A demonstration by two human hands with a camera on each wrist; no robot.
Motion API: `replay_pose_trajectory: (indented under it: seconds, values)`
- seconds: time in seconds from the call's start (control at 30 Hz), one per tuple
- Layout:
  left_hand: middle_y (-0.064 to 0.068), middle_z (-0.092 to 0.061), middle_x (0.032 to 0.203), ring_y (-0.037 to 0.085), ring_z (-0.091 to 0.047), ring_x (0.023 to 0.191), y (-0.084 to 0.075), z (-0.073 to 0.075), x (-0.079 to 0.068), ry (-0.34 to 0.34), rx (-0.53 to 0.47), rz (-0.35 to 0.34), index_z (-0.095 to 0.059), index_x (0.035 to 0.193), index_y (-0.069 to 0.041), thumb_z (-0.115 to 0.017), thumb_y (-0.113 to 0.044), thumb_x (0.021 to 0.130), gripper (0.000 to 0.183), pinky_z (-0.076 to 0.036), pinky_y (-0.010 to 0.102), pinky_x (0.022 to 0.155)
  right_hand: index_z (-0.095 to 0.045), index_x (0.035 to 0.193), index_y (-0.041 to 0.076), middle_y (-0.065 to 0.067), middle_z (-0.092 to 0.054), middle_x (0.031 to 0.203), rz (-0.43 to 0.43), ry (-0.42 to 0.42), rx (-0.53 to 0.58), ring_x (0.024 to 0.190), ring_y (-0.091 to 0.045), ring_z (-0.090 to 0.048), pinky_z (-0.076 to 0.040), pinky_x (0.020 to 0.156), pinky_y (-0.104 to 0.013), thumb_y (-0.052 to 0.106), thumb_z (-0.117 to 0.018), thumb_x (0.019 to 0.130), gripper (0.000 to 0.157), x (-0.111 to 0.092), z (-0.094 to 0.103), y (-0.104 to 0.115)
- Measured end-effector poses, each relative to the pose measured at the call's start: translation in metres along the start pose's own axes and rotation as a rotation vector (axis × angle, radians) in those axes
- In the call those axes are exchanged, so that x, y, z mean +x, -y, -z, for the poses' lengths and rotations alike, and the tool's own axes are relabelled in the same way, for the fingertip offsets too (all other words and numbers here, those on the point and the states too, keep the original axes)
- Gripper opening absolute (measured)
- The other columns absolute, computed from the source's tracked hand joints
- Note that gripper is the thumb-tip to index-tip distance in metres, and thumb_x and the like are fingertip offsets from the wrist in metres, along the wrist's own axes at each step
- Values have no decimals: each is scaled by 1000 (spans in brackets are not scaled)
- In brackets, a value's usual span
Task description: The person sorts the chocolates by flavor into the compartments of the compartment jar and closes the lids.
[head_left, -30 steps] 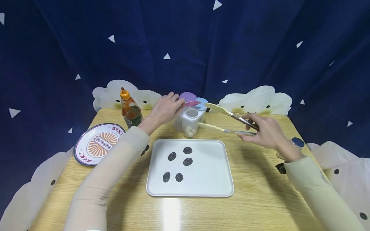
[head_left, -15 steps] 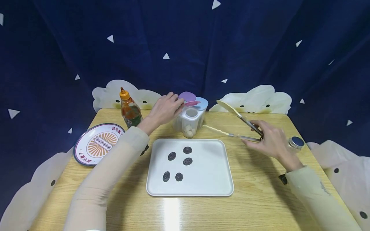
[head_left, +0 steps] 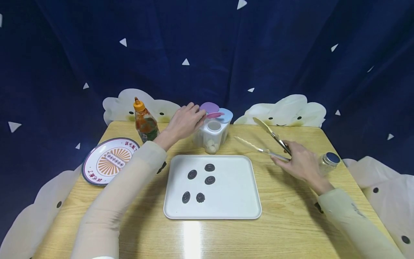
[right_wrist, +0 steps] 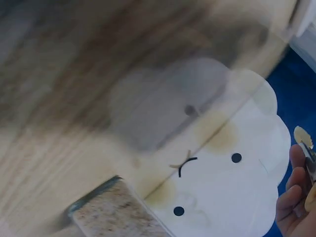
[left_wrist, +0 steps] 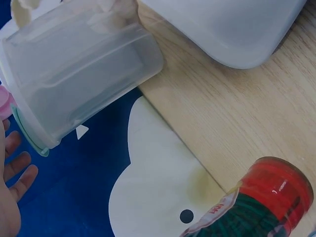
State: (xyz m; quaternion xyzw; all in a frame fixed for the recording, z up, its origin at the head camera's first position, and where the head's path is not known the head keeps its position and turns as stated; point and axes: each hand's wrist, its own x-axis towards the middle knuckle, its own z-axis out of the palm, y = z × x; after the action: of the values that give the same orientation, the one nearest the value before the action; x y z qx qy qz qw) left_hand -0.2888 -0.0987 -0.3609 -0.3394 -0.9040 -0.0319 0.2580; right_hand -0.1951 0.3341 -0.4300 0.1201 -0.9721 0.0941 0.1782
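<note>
In the head view my left hand [head_left: 187, 121] is at the left edge of a raised pink lid [head_left: 215, 115] and holds it by that edge. The lid belongs to a translucent multi-compartment container [head_left: 218, 135] with round pale balls [head_left: 211, 146] in its front compartment, whose round mouth is uncovered. In the left wrist view several fingers [left_wrist: 22, 182] hang loosely beside a green lid [left_wrist: 29, 133]; the thumb is out of view. My right hand [head_left: 300, 160] grips a pair of tongs [head_left: 280, 144], their yellow tips apart with nothing between, right of the container.
A white tray [head_left: 233, 194] with several dark chocolate-like pieces [head_left: 210, 180] lies before the container. Left stand a red sauce bottle [head_left: 146, 124] and a patterned plate [head_left: 100, 158]. A blue-capped jar [head_left: 329, 162] is beside my right wrist. A dark blue curtain [head_left: 207, 43] hangs behind.
My right hand has drawn the tongs away from the container, to the right and slightly down. My left hand and the pink lid have stayed in place.
</note>
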Motion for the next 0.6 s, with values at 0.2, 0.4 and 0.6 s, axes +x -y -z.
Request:
replay_pose_trajectory:
  seconds: [0.2,0.4,0.6]
  values:
    - [12,-68,97,31,-59,90,0,1,0,21,2,7,-66,112,-10,-55,-27,109,21,-51,40,73,-60,135,3,-18,-72,99,14,27,-23,81,-34,-69,-43,50,-41,56,-79,85,76,-3,-11,-6]
    - [12,-68,96,31,-59,89,1,1,0,12,2,5,-66,111,-10,-54,-28,110,21,-51,40,72,-60,134,1,-22,-72,102,14,74,-44,84,-38,-70,-47,51,-47,57,-77,88,76,-6,-18,-12]
    - [12,-68,97,32,-60,89,0,0,1,12,0,-2,-66,111,-9,-54,-27,110,21,-51,40,72,-58,137,-1,-29,-70,116,1,144,-70,99,-48,-70,-54,62,-58,61,-72,91,79,-10,-20,-15]
